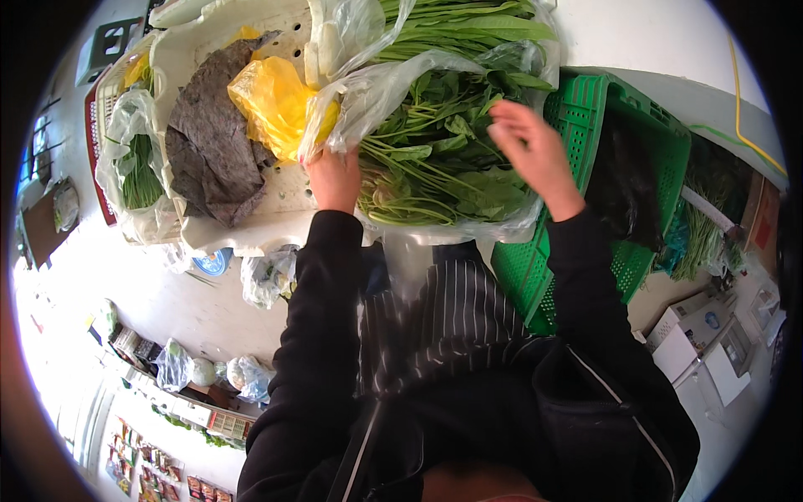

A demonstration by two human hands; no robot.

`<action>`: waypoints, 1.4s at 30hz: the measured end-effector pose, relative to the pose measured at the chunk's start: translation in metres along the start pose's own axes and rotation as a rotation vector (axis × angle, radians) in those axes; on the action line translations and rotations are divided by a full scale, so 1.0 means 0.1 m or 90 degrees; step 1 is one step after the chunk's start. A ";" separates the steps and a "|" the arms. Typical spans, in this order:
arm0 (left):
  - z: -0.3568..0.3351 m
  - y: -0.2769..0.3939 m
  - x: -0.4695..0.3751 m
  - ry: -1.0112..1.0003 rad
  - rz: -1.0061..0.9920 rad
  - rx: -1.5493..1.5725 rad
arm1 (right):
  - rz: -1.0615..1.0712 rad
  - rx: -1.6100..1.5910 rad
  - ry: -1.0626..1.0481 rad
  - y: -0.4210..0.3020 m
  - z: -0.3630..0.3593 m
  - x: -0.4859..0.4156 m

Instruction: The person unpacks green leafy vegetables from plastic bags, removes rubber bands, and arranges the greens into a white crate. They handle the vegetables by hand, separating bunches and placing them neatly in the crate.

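My left hand (334, 180) grips the edge of a clear plastic bag (370, 100), its fingertips partly hidden under the film. A crumpled yellow plastic bag (271, 103) lies against that hand on the left. Leafy greens with long stems (439, 150) fill the lined right side, directly right of the hand. My right hand (533, 150) hovers at the right edge of these greens, thumb apart from the fingers and nothing seen in it. Whether its fingertips touch the leaves I cannot tell.
A dark grey cloth (216, 132) lies in the white foam box (285, 194) at left. Bagged chives (139, 169) sit beyond it. Long-leaved greens (470, 28) lie at the back. Green perforated crates (574, 125) stand at right, with a black plastic bag (627, 182) inside.
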State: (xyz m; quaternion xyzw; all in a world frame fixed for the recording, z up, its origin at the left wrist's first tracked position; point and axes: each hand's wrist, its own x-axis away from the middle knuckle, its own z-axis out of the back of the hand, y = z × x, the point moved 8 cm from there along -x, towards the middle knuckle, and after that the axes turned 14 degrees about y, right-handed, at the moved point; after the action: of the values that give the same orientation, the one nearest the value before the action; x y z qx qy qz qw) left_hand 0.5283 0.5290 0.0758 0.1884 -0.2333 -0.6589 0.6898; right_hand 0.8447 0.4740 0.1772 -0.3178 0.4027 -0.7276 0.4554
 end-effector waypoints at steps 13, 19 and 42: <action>-0.65 -0.83 -0.06 -0.368 0.505 0.473 | 0.207 0.283 -0.274 0.02 -1.22 0.43; 0.44 -0.65 -0.09 -0.156 0.266 0.257 | 0.238 0.310 -0.116 -0.44 -1.55 0.28; -1.08 -0.31 -0.54 -0.316 0.450 0.422 | -0.192 -0.161 -0.099 -0.45 -0.29 0.04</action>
State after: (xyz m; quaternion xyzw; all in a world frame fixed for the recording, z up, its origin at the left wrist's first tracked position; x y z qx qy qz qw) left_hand 0.5632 0.5756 -0.0345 0.1450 -0.6337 -0.3028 0.6969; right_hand 0.8007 0.4902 0.2032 -0.4845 0.4023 -0.7044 0.3275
